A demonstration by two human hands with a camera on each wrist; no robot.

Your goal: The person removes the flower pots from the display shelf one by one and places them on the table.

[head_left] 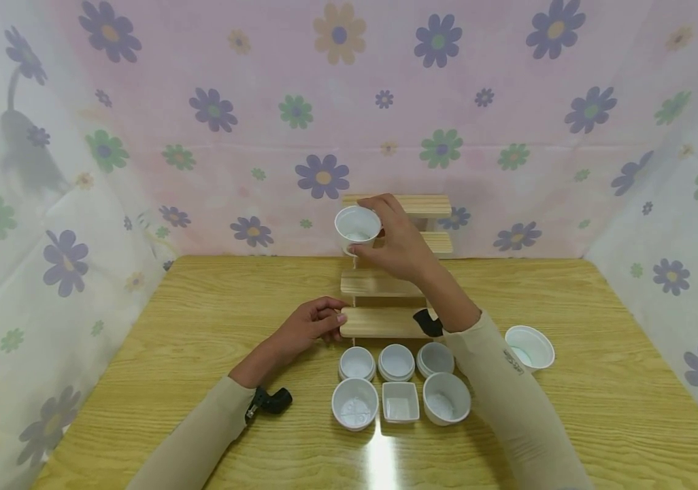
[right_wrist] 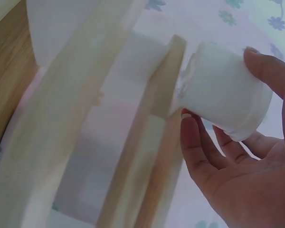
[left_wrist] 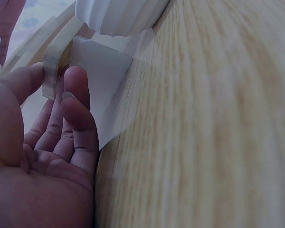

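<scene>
A stepped rack with wooden boards stands at the back of the table. My right hand [head_left: 399, 238] holds a white cup [head_left: 358, 224] by its side, mouth up, in front of the upper boards. In the right wrist view the thumb and fingers lie on opposite sides of the cup [right_wrist: 223, 88], whose base is close to a board's end [right_wrist: 178, 45]. My left hand [head_left: 306, 325] pinches the left end of the lowest board [head_left: 382, 322]. Seen from the left wrist, the thumb lies on the board's end [left_wrist: 54, 61] and the fingers reach underneath, beside a white side panel [left_wrist: 97, 66].
Several white bowls stand before the rack: round ones [head_left: 356, 363] behind, and two larger round ones [head_left: 355, 405] with a square dish [head_left: 401, 401] between them in front. Another white bowl [head_left: 539, 348] stands beyond the right sleeve. Flowered cloth [head_left: 251, 170] surrounds the wooden table [head_left: 233, 286].
</scene>
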